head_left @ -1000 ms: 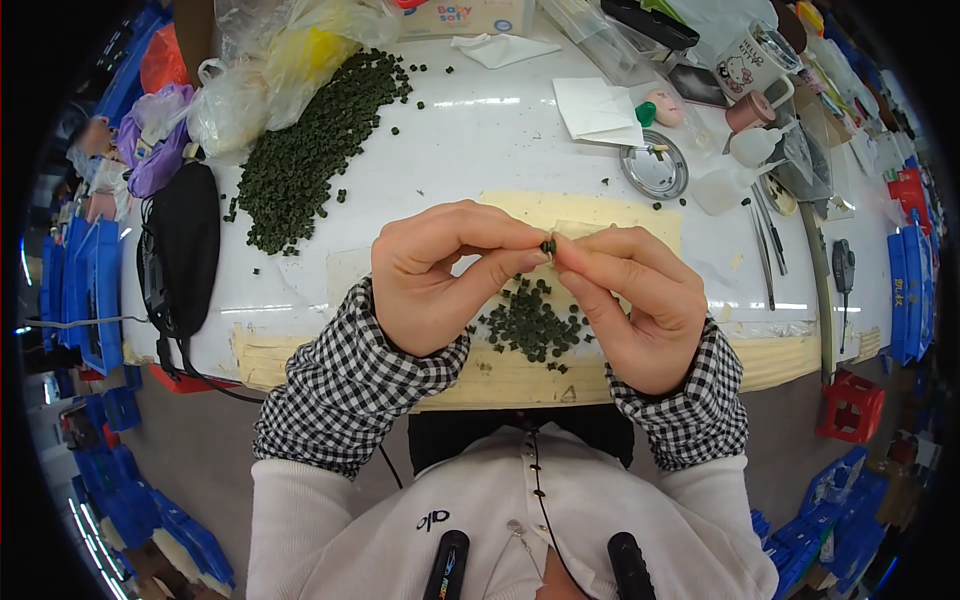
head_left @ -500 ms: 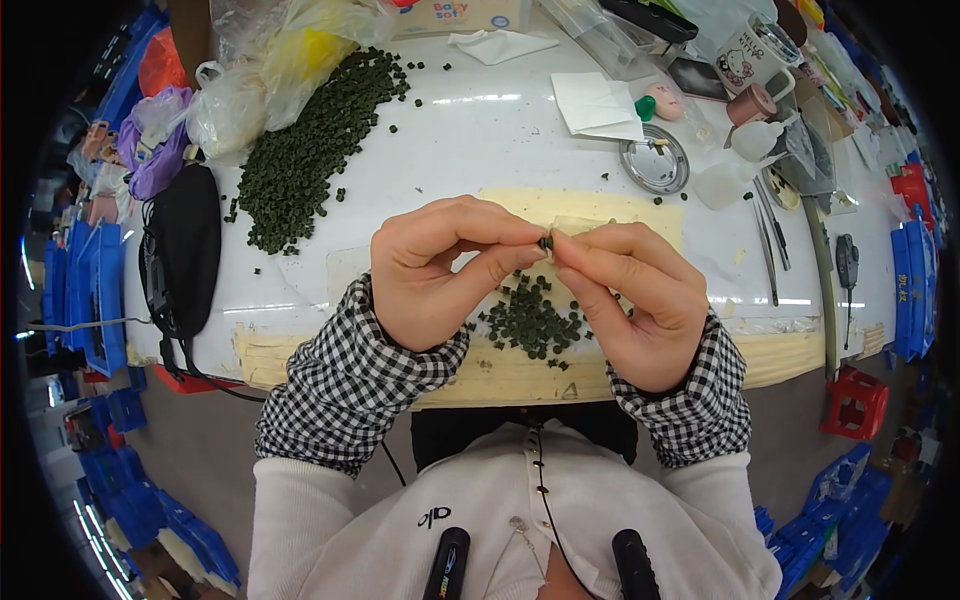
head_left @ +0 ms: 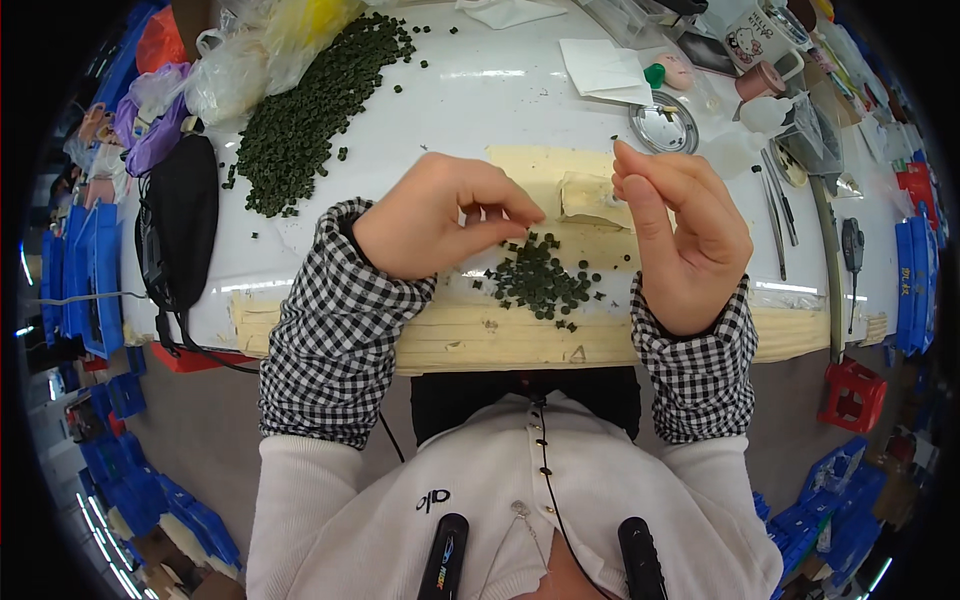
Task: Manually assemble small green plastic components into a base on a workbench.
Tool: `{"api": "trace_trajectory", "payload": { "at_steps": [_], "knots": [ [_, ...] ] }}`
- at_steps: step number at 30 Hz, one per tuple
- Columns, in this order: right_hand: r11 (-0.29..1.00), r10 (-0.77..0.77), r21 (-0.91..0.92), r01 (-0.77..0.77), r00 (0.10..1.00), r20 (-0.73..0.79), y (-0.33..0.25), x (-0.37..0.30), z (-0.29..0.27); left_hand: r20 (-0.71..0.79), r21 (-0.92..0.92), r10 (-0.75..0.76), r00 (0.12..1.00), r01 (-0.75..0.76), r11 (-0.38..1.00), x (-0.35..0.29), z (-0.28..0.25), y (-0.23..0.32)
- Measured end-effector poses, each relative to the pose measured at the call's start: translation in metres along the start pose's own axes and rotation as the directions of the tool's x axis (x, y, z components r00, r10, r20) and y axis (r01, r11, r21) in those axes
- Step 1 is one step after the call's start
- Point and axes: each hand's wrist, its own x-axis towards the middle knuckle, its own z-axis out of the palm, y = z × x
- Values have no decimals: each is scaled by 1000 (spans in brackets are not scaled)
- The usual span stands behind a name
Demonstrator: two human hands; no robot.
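While facing the white table, holds the left hand at the upper left side of the small pile of dark green pieces, with thumb and index finger bent toward it and slightly parted at the tips. Cannot tell about contact with the nearest pieces, too small in this view. Holds the right hand to the upper right of the pile, with thumb and index finger close together and pointing away from the body. Cannot tell about a piece pinched between them. Has this pile on the front part of the table, just beyond the pale yellow strip along the near edge, and near a folded beige paper lying on a yellow sheet. Has a much larger heap of similar pieces farther to the left, beside clear plastic bags, and more to the left a black pouch and a purple bag. Sees beyond the right hand a round metal dish and white paper, then farther right tweezers, a pink spool and a mug. Wears black and white checked sleeves.
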Motion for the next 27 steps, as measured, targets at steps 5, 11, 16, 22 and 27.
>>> {"api": "trace_trajectory", "payload": {
  "at_steps": [5,11,16,22,27],
  "knots": [
    [1000,20,13,-19,997,-74,6,-3,-2,-256,65,-186,948,209,976,-17,-31,-16],
    [992,127,34,-122,966,-225,-1,-16,-20,-145,180,-320,936,343,922,-27,-38,-22],
    [972,175,-98,-214,937,-303,6,-37,-55,-201,384,-287,937,344,857,-21,-28,-24],
    [826,324,-445,-347,937,-130,10,-54,-85,-234,415,-212,949,294,861,-24,-21,-27],
    [746,303,-619,-246,953,-12,21,-65,-93,-361,355,-71,930,207,912,-19,-25,-26]
  ]
}}
